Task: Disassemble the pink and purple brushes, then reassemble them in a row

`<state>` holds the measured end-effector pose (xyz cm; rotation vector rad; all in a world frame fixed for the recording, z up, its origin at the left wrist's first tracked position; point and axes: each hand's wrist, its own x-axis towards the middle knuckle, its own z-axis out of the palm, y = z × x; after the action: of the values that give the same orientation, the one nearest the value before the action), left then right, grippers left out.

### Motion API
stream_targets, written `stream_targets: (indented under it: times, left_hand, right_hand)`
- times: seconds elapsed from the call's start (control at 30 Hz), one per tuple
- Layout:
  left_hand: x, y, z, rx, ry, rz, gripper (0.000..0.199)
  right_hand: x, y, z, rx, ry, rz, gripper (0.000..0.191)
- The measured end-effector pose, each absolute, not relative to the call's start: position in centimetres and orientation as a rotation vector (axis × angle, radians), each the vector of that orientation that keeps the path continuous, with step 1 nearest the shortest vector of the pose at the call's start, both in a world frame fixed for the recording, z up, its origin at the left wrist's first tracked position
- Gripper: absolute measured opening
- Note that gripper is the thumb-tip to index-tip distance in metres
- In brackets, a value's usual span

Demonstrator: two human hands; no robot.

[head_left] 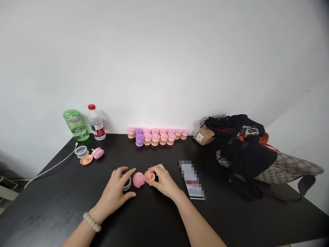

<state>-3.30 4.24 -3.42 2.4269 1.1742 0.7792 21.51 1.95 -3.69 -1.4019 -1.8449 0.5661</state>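
Note:
A pink bristled brush head (139,180) lies on the black table, between my two hands. My left hand (118,187) is just left of it, fingers spread around a clear ring (127,182) that they partly cover; no firm grip on the ring shows. My right hand (163,181) pinches an orange round cap (149,176) by its right side, and the cap's left edge is close beside the brush head. Farther left lie another clear ring (81,151), an orange cap (86,160) and a pink brush head (98,153) on its side.
Several pink and purple brushes (155,139) stand in two rows by the wall. A green bottle (76,125) and a red-capped bottle (97,124) stand back left. A phone (191,180), paper packet (204,134) and bag with dark cloth (285,168) lie right. A white cable (55,166) crosses the left side.

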Motion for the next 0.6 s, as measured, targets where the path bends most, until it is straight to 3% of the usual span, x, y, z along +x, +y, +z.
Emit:
stream_targets:
  times: [0.47, 0.6]
  left_hand:
    - [-2.0, 3.1, -2.6, 2.738, 1.308, 0.610, 0.070]
    - [-2.3, 3.3, -2.7, 2.732, 1.339, 0.560, 0.042]
  right_hand:
    - [17.7, 0.4, -4.7, -1.152, -1.913, 0.676, 0.064]
    - [17.5, 0.3, -5.0, -1.126, -1.883, 0.710, 0.063]
